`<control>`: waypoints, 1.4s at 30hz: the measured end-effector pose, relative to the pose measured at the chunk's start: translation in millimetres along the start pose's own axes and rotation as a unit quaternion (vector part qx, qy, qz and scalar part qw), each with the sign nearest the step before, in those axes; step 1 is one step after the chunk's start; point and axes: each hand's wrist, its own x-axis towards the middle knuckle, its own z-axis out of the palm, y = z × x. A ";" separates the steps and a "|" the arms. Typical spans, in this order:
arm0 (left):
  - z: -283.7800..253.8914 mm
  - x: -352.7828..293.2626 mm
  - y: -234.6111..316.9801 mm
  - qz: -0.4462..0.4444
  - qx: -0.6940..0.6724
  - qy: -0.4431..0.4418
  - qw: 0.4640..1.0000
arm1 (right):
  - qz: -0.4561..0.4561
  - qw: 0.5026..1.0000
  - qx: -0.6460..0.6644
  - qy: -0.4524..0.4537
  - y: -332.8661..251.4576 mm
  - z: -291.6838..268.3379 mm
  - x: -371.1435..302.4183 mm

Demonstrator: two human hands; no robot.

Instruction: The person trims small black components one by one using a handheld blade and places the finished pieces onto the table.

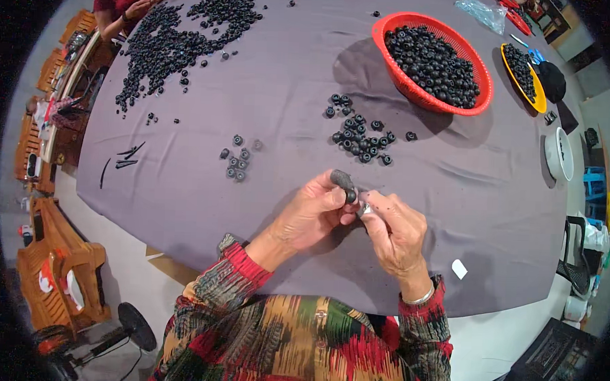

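My left hand [302,220] pinches a small round black part [350,196] between thumb and index finger; a dark cover sits on that index fingertip. Close against it, my right hand [399,237] is closed on a small shiny metal piece [365,209], mostly hidden by the fingers. Beyond my hands lies a loose group of the same hollow black parts [364,140]. A smaller cluster of them [237,162] rests to the left.
A red basket [484,103] full of black parts stands far right, near a yellow tray [541,98] and a white bowl [552,153]. Many parts [155,47] spread far left, by another person's hand [138,10]. Thin black strips [126,163] and a white piece [459,269] lie nearer.
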 end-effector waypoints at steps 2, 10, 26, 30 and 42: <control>-1.5 -0.5 -0.3 0.002 0.002 -0.005 1.000 | 0.011 1.000 0.005 -0.016 -2.2 -2.0 1.2; -6.9 -0.5 -1.0 -0.014 0.021 -0.016 1.000 | 0.014 0.999 -0.045 -0.022 -5.3 -4.1 0.9; 1.0 -2.0 -3.7 -0.016 0.084 0.003 0.996 | 0.024 0.997 -0.073 -0.031 -1.5 -3.4 0.9; 0.1 2.0 -2.5 -0.012 0.049 -0.001 0.999 | 0.026 0.998 -0.053 -0.010 -0.4 -1.7 0.0; 0.0 0.2 0.3 -0.001 0.032 0.012 0.999 | 0.010 0.996 -0.081 -0.031 -0.5 -3.3 -0.2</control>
